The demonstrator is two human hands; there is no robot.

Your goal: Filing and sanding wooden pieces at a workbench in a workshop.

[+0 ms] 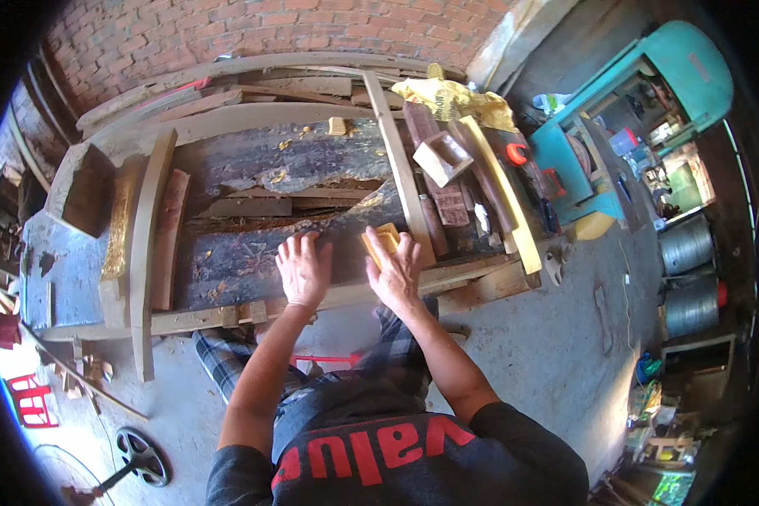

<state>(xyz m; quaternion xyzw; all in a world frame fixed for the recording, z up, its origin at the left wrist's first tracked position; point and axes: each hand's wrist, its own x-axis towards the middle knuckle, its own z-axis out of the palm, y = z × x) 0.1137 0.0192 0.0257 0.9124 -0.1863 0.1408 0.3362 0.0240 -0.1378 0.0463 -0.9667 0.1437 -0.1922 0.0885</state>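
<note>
My left hand lies on the dark, weathered wooden slab near its front edge, fingers stretched out, holding nothing visible. Just to its right, my right hand is closed over a small pale-yellow wooden box. The thumb is on the near left side of that box and the fingers reach across its top and right side, hiding much of it. Beyond my hands a long jagged gap runs through the slab. A small wooden block sits at its far side.
Long boards cross the bench at left, beside a thick timber block. A batten, an open wooden box and an orange tape-like tool lie right. A teal bandsaw stands far right; metal drums nearby.
</note>
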